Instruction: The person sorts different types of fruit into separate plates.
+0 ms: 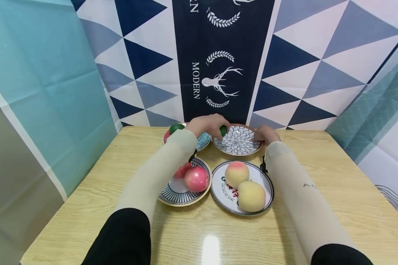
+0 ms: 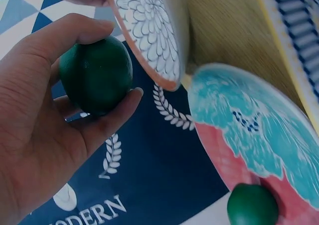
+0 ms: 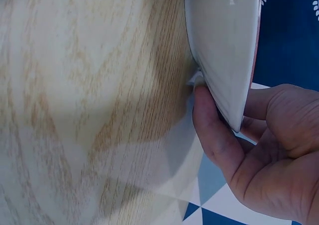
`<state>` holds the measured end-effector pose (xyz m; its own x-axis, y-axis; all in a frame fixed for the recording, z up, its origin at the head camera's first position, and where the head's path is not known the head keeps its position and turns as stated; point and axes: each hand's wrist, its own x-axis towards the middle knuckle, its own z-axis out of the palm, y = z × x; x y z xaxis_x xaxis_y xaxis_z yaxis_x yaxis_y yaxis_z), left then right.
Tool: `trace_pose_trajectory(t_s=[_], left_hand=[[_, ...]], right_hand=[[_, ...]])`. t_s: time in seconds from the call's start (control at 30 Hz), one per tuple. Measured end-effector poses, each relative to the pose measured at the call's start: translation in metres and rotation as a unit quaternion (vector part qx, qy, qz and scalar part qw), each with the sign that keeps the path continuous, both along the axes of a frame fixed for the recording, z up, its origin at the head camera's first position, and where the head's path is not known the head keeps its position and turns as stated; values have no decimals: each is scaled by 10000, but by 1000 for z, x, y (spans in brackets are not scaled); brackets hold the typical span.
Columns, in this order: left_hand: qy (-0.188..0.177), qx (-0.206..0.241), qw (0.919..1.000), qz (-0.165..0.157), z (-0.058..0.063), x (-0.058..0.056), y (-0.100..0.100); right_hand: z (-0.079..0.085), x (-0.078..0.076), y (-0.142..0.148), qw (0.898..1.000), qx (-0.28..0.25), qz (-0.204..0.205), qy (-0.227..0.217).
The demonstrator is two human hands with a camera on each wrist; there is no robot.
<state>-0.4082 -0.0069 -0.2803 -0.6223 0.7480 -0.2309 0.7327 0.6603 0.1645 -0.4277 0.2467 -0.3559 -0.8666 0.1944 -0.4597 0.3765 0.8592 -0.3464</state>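
Observation:
My left hand (image 1: pixel 208 124) holds a smooth, dark green oval fruit (image 2: pixel 96 75) between curled fingers and thumb, at the left edge of the flower-patterned plate (image 1: pixel 237 140). That plate is white with dark petal outlines and a brown rim. At its right side my right hand (image 1: pixel 266 134) grips the rim, fingers under the edge, as the plate's pale underside (image 3: pixel 224 41) shows in the right wrist view. A second green fruit (image 2: pixel 252 205) rests on a turquoise and red plate (image 2: pixel 249 120), which my left forearm partly hides in the head view.
Nearer on the wooden table (image 1: pixel 219 235), a striped-rim plate (image 1: pixel 179 200) bears red fruits (image 1: pixel 196 179), partly behind my left arm. Beside it, a white dark-rimmed plate (image 1: pixel 223 200) carries two peaches (image 1: pixel 251 196). A patterned curtain (image 1: pixel 219 44) hangs behind the table.

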Motion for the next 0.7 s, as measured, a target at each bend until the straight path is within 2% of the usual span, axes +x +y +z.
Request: trace_pose_trajectory(t_s=[0.13, 0.3, 0.5, 0.57, 0.7], left_hand=[[-132, 132, 9998, 123, 0, -2, 14], [-218, 140, 9996, 124, -3, -2, 25], [-312, 234, 9991, 145, -10, -5, 37], [-352, 250, 9990, 133, -13, -8, 42], [-364, 250, 9990, 98, -16, -12, 50]], right_hand=[[4, -1, 1, 10000, -16, -23, -22], [9, 2, 0, 10000, -9, 74, -40], [1, 1, 0, 9998, -86, 81, 150], [-1, 2, 2, 9995, -56, 193, 245], [-3, 0, 4, 9996, 7, 194, 207]])
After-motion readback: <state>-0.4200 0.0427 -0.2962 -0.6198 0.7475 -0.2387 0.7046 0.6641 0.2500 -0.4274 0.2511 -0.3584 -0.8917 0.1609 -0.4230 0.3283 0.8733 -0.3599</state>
